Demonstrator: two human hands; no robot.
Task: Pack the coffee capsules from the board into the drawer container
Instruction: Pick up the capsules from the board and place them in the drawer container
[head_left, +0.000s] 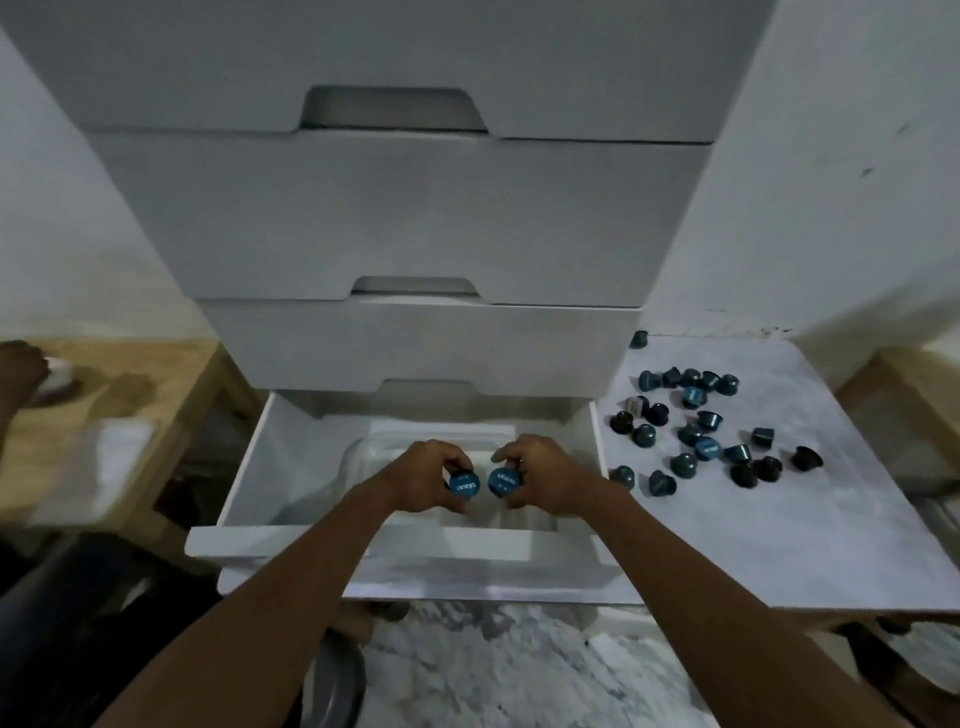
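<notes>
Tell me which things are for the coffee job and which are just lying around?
For the job:
left hand with a capsule
right hand with a capsule
loose capsules on the board
open drawer with its container

Just lying about:
shut drawers
wooden table

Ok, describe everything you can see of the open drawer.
The open drawer is the lowest in a white stack, pulled out toward the person. It looks like smooth white painted board, with thin side walls and a front panel. Inside lies a clear plastic tray. Both hands hover over it, the left hand and right hand each gripping a blue capsule.
</notes>
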